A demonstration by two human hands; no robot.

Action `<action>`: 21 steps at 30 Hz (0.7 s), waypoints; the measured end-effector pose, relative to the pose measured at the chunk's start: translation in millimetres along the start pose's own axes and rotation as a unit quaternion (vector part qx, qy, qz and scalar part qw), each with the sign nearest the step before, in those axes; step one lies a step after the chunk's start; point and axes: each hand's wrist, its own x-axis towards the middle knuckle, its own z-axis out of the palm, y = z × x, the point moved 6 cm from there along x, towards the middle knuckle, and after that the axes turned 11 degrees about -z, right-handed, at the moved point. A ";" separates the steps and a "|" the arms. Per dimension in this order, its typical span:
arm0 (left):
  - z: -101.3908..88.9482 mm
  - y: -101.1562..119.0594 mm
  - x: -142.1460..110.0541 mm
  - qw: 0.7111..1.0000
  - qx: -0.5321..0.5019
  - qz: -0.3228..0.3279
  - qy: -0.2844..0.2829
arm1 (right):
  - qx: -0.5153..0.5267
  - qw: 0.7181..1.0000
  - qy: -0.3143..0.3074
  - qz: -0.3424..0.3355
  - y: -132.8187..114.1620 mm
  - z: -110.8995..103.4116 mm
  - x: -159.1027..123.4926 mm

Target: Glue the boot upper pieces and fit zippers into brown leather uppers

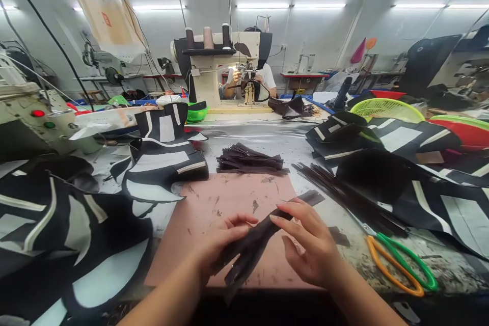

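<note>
A loose bundle of dark zipper-like strips [252, 242] lies slantwise between my hands, above a pink board. My left hand [225, 237] is closed round the bundle's middle, and the fingertips show along its upper edge. The near ends fan out and hang by the board's front edge. My right hand [307, 239] has its fingers stretched out and apart, with fingertips resting on the far part of the bundle. Its thumb stands away from the strips. Beyond the board is a pile of similar dark strips [250, 159]; more long dark strips [355, 201] lie to the right.
The pink board [214, 204] rests on the worktable. Scissors [401, 265] with orange and green handles lie at right. Black panels with white patches [164, 158] are heaped on both sides. A sewing machine [214, 71] stands ahead, with a person behind it. A yellow-green basket [387, 109] sits at right.
</note>
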 end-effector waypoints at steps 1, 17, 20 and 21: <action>0.6 0.9 -4.8 1.000 0.027 0.000 0.007 | 0.010 1.000 -0.006 0.002 -2.7 1.5 0.1; -0.4 12.2 -23.6 0.960 0.269 -0.012 0.078 | 0.004 0.982 -0.188 -0.013 -27.9 28.0 19.7; 0.5 15.2 -21.4 0.961 0.272 -0.006 0.053 | 0.006 0.975 -0.219 -0.031 -30.2 26.9 27.1; -1.2 15.4 -19.9 0.963 0.267 -0.006 0.046 | 0.021 0.972 -0.232 -0.033 -30.8 25.3 31.0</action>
